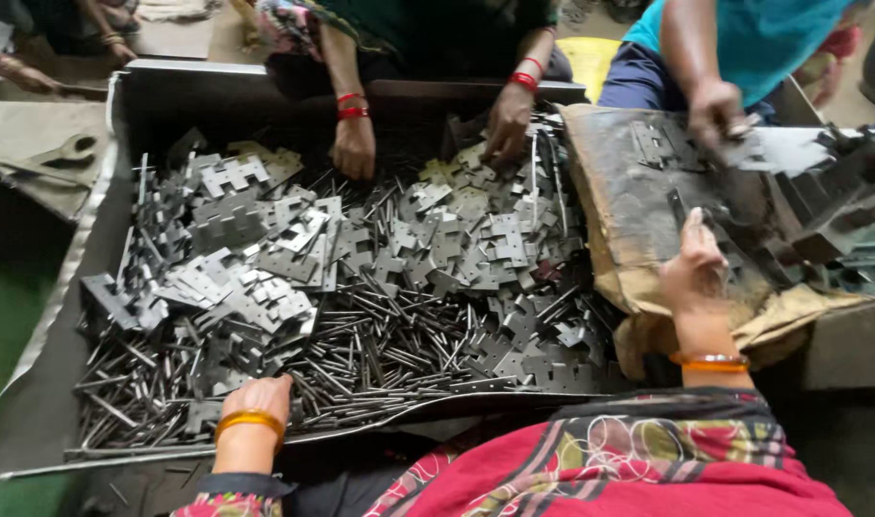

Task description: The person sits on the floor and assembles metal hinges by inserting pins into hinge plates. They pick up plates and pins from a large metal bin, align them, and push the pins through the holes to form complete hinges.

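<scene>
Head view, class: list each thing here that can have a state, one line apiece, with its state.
Metal tray: heaped with loose parts.
Hinge plates: jumbled, unassembled.
Pins: scattered loose among the plates.
Left hand: resting on the pile, fingers curled in.
Right hand: on the worn sacking, grip unclear.
Opposite person's hands: down in the pile.

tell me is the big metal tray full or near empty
Full: the metal tray is heaped almost wall to wall with notched hinge plates and thin pins.
</scene>
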